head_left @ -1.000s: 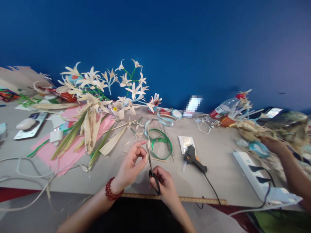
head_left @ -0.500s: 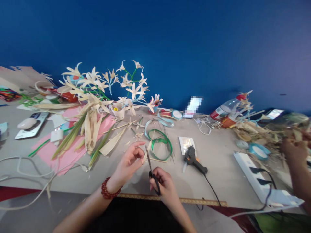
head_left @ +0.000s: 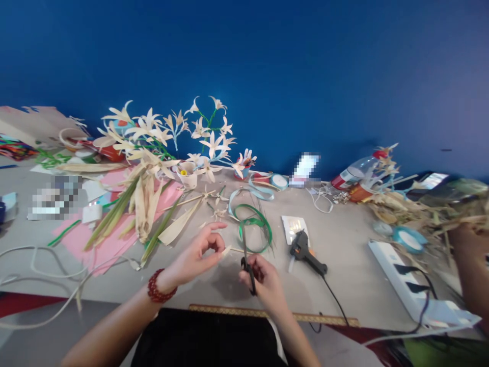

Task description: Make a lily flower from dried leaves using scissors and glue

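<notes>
Between thumb and finger, my left hand pinches a small pale husk piece. My right hand grips black-handled scissors, blades pointing up and away from me, a short gap to the right of the husk piece. The blades look closed or nearly so. Just beyond the hands lies a coil of green ribbon on the table. Past my left hand are a long flat husk strip and small cream husk flowers.
A black glue gun with a cord lies right of my hands. Further right are a white power strip and a co-worker's arm. Husks and green stalks cover pink paper at left. Husk flowers stand at the back.
The scissors and my right hand have moved slightly right, away from the husk piece. My left hand has shifted a little and still pinches the piece.
</notes>
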A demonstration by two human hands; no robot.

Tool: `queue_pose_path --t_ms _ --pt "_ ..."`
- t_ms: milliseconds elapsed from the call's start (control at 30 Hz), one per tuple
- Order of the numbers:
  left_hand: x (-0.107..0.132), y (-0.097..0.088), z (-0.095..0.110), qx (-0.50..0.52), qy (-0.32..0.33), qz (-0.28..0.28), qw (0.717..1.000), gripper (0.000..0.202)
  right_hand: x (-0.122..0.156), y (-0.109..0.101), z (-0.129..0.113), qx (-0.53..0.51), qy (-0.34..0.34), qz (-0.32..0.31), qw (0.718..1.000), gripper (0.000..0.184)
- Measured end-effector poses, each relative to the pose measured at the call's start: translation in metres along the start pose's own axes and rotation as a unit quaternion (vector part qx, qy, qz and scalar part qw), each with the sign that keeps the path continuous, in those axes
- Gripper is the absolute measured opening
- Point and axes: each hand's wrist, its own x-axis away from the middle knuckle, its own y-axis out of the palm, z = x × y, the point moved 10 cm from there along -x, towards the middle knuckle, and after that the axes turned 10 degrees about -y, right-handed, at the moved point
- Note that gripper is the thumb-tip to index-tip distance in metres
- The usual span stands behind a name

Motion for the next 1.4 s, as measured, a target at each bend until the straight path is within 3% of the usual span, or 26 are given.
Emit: queue_pose_path --t_ms 133,300,433,533,700,900,1133,1400 --pt "0.002 0.010 0.012 -0.068 0.024 -0.057 0.996 0.056 -0.018 0.014 -0.022 -0.090 -0.034 -0.011 0.995 0.037" --pt "0.004 0.016 0.025 -0.156 0.068 -0.087 0.982 0.057 -0.030 0.022 -0.029 -0.122 -0.048 -0.013 0.991 0.038" --pt "-0.002 0.000 0.023 -0.110 0.054 -0.012 0.992 0.046 -0.029 0.021 -0.026 -0.110 -0.054 -0.006 0.992 0.038" --pt "-0.003 -0.013 0.002 0.001 0.004 0.073 0.997 0.028 -0.027 0.013 -0.025 -0.103 -0.066 0.048 0.991 0.035" --pt "0.001 0.007 -0.038 0.131 -0.064 0.101 0.984 0.019 -0.025 0.009 -0.026 -0.075 -0.075 0.102 0.989 0.035" --pt "0.001 0.008 -0.035 0.144 -0.059 0.128 0.980 0.017 -0.025 0.012 -0.019 -0.051 -0.058 0.072 0.994 0.038" --pt "-0.004 -0.005 -0.013 0.132 -0.037 0.127 0.982 0.016 0.001 0.022 0.000 -0.013 -0.014 -0.095 0.995 0.046" --pt "-0.009 0.000 -0.012 0.124 -0.053 0.110 0.985 0.019 0.006 0.023 -0.001 -0.035 0.021 -0.104 0.994 0.052"
